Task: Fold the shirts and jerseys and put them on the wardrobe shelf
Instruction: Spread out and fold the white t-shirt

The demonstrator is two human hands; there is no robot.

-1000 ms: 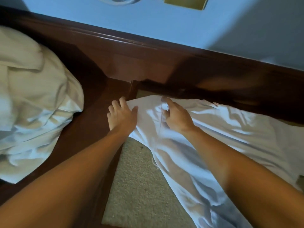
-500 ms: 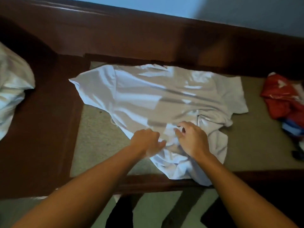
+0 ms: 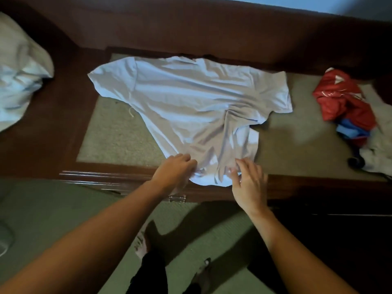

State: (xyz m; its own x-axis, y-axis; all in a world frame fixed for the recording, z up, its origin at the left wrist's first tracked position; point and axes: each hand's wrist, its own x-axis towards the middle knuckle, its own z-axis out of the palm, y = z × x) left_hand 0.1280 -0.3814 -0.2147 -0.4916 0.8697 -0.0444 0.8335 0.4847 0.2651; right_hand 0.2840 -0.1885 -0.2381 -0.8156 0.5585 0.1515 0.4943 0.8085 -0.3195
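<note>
white cotton, creased and bunched at the near end, is what both hands are working on. the left hand [image 3: 175,168] has its fingers curled down onto the hem of the white shirt [image 3: 191,102], seemingly pinching the edge where it hangs over the wooden frame. the right hand [image 3: 247,181] sits just beside it at the same hem, fingers loosely bent and spread, tips touching the cloth; whether it really grips the fabric i cannot tell.

the shirt lies spread on the beige padded surface [image 3: 114,136], which is set inside a dark wooden frame [image 3: 101,172]. its sleeves reach out to left and right, the collar end lies against the far rail, and a ridge of wrinkles runs from the middle toward the right hand. it is laid out, roughly flat, but no fold has been made in it yet.

to the right, well apart from the shirt, a crumpled red jersey [image 3: 343,98] lies in a heap with something blue under it, plainly still unfolded. at the far left a pale bundle of cloth [image 3: 19,71] rests on the wood.

by my reckoning the job is near its start: this shirt wants smoothing, then folding, the red one waits its turn, and no wardrobe shelf is in sight with anything on it.
</note>
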